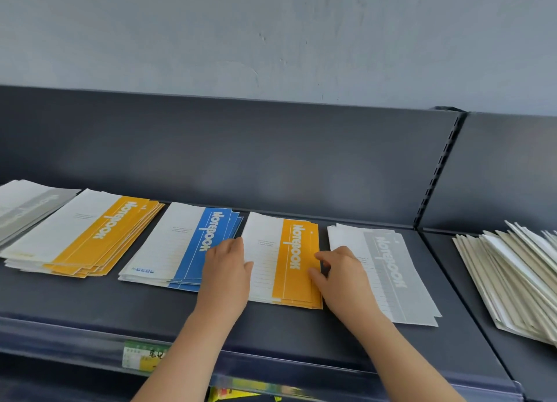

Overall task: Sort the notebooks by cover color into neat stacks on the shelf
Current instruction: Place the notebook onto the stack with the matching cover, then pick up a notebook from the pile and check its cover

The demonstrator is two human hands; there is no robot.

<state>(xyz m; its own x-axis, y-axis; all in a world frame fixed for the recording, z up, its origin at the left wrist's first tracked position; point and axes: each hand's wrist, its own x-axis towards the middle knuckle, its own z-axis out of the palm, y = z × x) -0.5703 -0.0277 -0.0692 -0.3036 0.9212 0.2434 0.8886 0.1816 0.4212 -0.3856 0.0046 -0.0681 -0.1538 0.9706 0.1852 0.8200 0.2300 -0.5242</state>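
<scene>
Dark grey shelf (90, 299) carries 5 stacks of notebooks in a row, each cover white with a coloured band bearing "NOTEBOOK" in white. Left to right: far-left grey stack (27, 208), cut by the frame edge; left yellow stack (84, 236), loosely fanned; blue stack (184, 245), "A5" readable at its near corner; middle yellow stack (280, 257), thin; right grey stack (388, 278). Small print on the covers is too small to read. Left hand (226, 269) lies along the left edge of the middle yellow stack, fingers (233, 245) pressed together, thumb on the white part of the cover. Right hand (340, 272) is at that stack's right edge, fingers curled against it, thumb tip touching; cannot tell whether a cover is pinched. On the next shelf section to the right lies a fanned pale pile (512, 281), no print showing. Price label (141, 356) on the shelf's front rail: green and yellow, writing illegible.
</scene>
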